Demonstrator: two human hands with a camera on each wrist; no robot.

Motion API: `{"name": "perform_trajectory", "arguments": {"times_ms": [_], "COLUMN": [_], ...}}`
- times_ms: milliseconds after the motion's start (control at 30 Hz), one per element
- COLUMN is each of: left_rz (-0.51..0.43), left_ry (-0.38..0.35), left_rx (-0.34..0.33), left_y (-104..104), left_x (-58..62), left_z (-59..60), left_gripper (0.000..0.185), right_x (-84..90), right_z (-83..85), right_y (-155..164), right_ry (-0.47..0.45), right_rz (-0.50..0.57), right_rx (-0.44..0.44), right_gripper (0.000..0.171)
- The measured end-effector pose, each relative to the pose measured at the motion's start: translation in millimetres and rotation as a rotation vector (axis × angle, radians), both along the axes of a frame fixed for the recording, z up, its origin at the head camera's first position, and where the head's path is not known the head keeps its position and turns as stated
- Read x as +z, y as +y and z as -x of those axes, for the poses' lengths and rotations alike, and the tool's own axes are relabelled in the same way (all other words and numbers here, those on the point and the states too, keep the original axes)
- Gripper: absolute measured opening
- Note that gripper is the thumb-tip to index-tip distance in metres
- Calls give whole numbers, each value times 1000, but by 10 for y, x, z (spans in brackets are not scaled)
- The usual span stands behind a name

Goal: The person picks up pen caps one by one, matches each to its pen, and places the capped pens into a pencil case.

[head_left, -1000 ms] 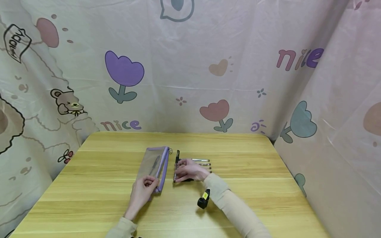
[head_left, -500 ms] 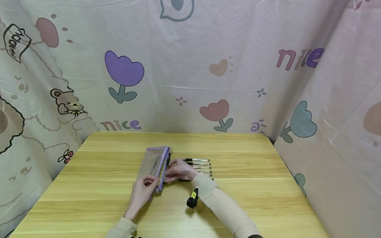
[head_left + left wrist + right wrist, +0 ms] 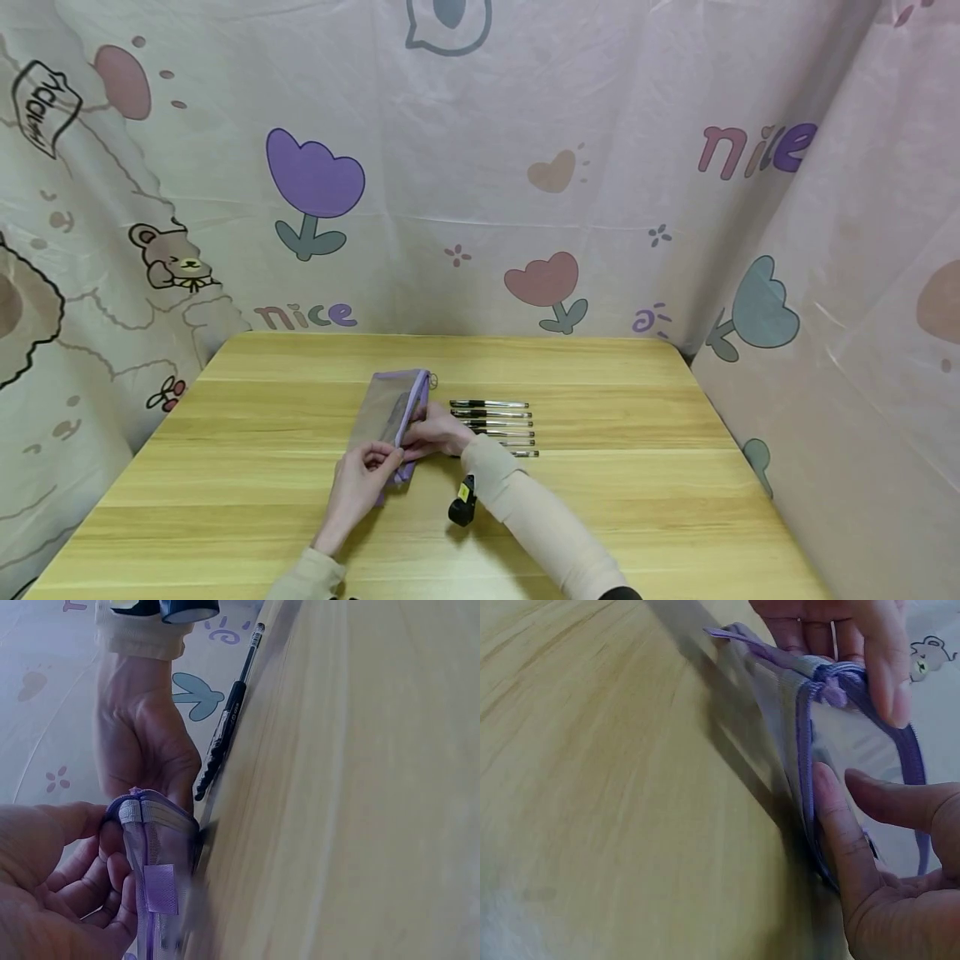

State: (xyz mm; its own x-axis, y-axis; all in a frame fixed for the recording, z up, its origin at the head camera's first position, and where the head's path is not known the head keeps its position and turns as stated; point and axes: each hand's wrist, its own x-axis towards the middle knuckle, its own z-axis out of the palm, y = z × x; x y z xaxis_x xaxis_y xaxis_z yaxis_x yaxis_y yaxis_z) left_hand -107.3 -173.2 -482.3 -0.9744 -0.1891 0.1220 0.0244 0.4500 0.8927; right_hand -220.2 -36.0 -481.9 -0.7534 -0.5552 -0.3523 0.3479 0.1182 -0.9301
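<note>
Both hands are at the purple-trimmed mesh pencil pouch [image 3: 393, 417], which lies on the wooden table [image 3: 225, 467] left of centre. The left hand [image 3: 358, 485] pinches the pouch's near end between thumb and fingertips; the left wrist view confirms fingers curled round the zip end and its small purple tab. The right hand [image 3: 431, 433] sits against the pouch's right-hand, zipped edge, fingers curled at the opening; the right wrist view shows a thumb and finger pressed along the purple zip tape. Whether that hand also holds a pen cannot be told, as the fingers and the pouch wall cover that spot.

A dark, elongated shape shows faintly through the mesh inside the pouch, too blurred to identify. The pouch's far end carries a small ring at its corner, barely legible.

Just right of the pouch lies a row of pens [image 3: 495, 425], parallel to one another, tips pointing right; their left ends are partly covered by the right hand and sleeve, so an exact count is unreliable. One black pen [image 3: 229, 712] appears in the left wrist view, lying on the table beside the right hand.

A black wrist-mounted device [image 3: 462, 505] with a yellow patch hangs under the right sleeve; any marking on it is unreadable.

Legible writing: "nice" printed on the backdrop cloth [image 3: 480, 167] at lower left [image 3: 303, 315] and upper right [image 3: 753, 148]. A slanted label at upper left is not readable.
</note>
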Motion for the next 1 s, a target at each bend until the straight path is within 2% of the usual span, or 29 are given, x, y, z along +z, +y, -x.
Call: {"name": "perform_trajectory", "arguments": {"times_ms": [167, 400, 633, 800, 1000], "left_rz": [-8, 4, -3, -2, -8], "left_ry": [10, 17, -18, -19, -4], "left_rx": [-1, 9, 18, 29, 29], "left_y": [-3, -3, -8, -5, 10], "left_x": [-2, 6, -9, -28, -42], "left_z": [3, 8, 4, 11, 14], "left_gripper": [15, 16, 17, 15, 13], "right_x": [-9, -21, -75, -89, -70], "right_z": [-3, -7, -79, -174, -294], "right_y": [-9, 66, 203, 357, 607], "right_ry": [-5, -29, -25, 31, 135], "right_rz": [2, 70, 151, 199, 197], "right_rx": [5, 23, -21, -20, 8], "right_gripper": [35, 44, 45, 47, 50]}}
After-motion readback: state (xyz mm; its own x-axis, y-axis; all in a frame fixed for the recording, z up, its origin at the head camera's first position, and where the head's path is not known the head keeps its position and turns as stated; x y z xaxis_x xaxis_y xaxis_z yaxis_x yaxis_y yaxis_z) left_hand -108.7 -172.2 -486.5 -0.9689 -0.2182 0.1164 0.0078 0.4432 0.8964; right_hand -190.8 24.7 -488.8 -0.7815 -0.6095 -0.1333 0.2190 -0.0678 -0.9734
